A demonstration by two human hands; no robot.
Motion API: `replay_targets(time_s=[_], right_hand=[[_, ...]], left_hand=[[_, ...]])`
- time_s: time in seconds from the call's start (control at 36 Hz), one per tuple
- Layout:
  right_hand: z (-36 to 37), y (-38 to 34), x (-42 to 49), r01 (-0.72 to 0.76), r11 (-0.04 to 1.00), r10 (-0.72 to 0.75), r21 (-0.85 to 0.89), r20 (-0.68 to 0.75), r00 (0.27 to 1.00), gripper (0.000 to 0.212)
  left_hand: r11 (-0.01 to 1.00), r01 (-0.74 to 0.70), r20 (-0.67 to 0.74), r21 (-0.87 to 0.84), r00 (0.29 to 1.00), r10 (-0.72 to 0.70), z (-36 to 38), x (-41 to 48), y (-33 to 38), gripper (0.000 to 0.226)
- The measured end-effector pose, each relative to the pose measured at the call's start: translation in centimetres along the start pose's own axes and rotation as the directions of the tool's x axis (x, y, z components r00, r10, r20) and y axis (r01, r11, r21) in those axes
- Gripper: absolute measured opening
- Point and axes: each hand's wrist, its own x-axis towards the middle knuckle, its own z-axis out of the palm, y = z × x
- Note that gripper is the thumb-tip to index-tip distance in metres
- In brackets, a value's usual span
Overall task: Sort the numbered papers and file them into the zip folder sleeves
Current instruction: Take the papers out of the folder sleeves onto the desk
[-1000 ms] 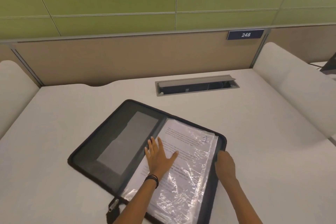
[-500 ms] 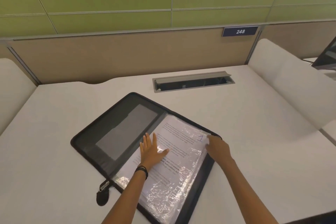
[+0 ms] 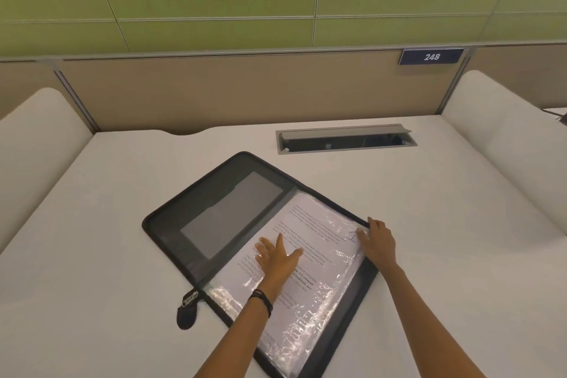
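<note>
A black zip folder [image 3: 171,224] lies open on the white desk, turned at an angle. Its right half holds clear plastic sleeves [image 3: 310,316] with a printed paper [image 3: 310,224] on top, marked with a blue handwritten number near its far right corner. My left hand [image 3: 276,258] rests flat on the paper with fingers spread. My right hand [image 3: 377,239] sits at the far right corner of the sleeves, fingers lying over the sleeve edge and partly covering the number. The folder's left half shows a grey inner pocket [image 3: 230,212].
The folder's zip pull and tab [image 3: 187,308] hang off its near left corner. A grey cable tray [image 3: 346,138] with its lid raised is set into the desk behind the folder. White padded dividers [image 3: 503,138] flank the desk; a beige partition carries a "248" plate [image 3: 431,57].
My right hand moved from the folder's right edge up to the far right corner of the sleeves, over the number. My left hand stayed flat on the paper. The camera view shifted slightly.
</note>
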Motion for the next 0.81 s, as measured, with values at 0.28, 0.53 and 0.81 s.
replay_targets(time_s=[0.28,0.53,0.81], right_hand=[[1.1,0.6,-2.4,0.020,0.997,-0.013,0.068,-0.102,0.995,0.034],[0.0,0.1,-3.7,0.010,0.995,-0.030,0.104,0.196,0.980,0.042],[-1.1,-1.2,-5.3,0.002,0.998,-0.034,0.070,0.463,0.886,0.037]], left_hand=[[0.990,-0.034,-0.050,0.140,0.998,0.042,-1.1,1.1,-1.7,0.077],[0.964,-0.076,-0.044,0.254,0.995,0.090,-3.8,2.8,-3.2,0.068],[0.937,-0.120,-0.108,0.328,0.981,0.163,-5.4,3.5,-5.0,0.061]])
